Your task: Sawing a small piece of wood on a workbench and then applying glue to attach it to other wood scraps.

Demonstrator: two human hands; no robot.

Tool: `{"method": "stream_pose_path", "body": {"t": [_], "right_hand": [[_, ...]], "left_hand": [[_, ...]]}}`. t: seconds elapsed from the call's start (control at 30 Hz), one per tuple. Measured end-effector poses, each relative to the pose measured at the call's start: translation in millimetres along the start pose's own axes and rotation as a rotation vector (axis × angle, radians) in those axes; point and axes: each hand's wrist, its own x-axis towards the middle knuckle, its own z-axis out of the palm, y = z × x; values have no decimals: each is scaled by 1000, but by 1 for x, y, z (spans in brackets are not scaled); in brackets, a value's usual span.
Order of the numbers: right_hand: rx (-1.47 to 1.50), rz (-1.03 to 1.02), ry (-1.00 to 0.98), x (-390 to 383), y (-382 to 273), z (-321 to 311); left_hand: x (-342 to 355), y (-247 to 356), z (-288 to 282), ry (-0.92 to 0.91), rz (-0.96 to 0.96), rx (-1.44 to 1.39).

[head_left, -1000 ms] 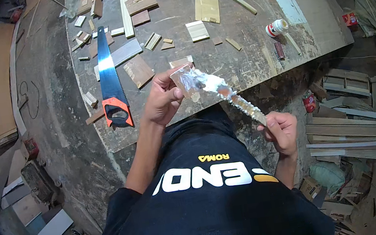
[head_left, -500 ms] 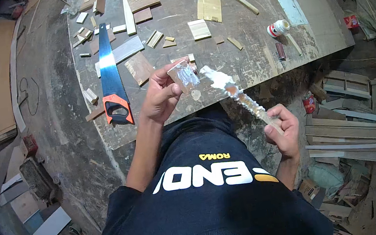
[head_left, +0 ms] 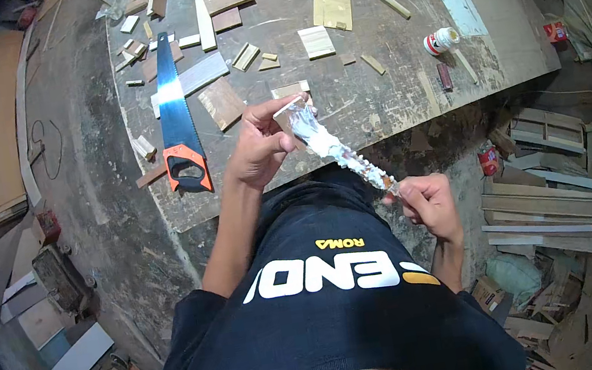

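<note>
My left hand pinches a small wooden block between fingers and thumb, above the table's near edge. White glue is smeared over the block's face. My right hand grips the lower end of a thin stick, which is crusted with thick white glue along its length. The stick's far tip touches the block's glued face. Beyond the block, a small piece of wood lies on the table, partly hidden by my fingers.
A handsaw with an orange and black handle lies left on the worktable. Scattered wood offcuts cover its far part. An open white glue bottle rests at the right. Stacked boards lie on the floor at the right.
My right hand has moved left and slightly up, bringing the glue-covered stick from beside the block onto its face. The block has tilted in my left hand.
</note>
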Motion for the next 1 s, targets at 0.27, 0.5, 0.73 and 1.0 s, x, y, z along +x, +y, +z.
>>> {"method": "stream_pose_path", "body": {"t": [0.27, 0.5, 0.73, 1.0], "right_hand": [[-23, -101, 13, -7, -5, -9], [-90, -110, 11, 11, -8, 4], [-95, 52, 10, 6, -14, -1], [12, -7, 12, 3, -9, -17]], "left_hand": [[0, -4, -5, 33, 39, -81], [4, -3, -5, 1, 16, -58], [-1, -7, -15, 50, -41, -126], [-1, -9, -13, 42, -29, -111]]}}
